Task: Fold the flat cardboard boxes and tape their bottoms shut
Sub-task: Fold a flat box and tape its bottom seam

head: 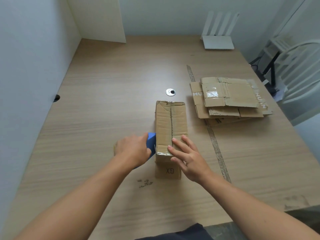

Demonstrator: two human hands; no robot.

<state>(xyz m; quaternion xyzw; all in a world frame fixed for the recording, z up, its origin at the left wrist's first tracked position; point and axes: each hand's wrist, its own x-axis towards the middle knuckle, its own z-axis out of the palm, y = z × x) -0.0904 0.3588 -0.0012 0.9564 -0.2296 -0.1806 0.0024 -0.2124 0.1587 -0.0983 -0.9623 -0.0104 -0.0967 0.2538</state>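
Nearest me, two bare forearms reach out over the wooden table [97,104]; a few dark scuff marks [145,183] sit on the tabletop between them; the left hand [133,149] has its fingers curled round one blue tape dispenser [151,141], gripping it, with the dispenser's front against the near left corner of the box; the right hand [188,156] lies flat on the near end of the box top, fingers straight and spread, pressing and grasping nothing; I count one folded cardboard box [170,122], standing at the middle of the table just ahead of both hands; its long axis runs straight away from me, near end under the hands and far end pointing at the back wall; its two closed flaps face up and meet in a seam down that same axis, and "GX" is printed upside down on the near face; a long strip of old tape [217,148] lies on the table right of the box, also running front to back; beyond the box is one round metal cable grommet [170,92]; to the far right lies one stack of flat cardboard boxes [230,99], well apart from the folded one, several sheets deep though I cannot count the layers; farthest off, one white router [218,41] with four antennas stands by the back wall.
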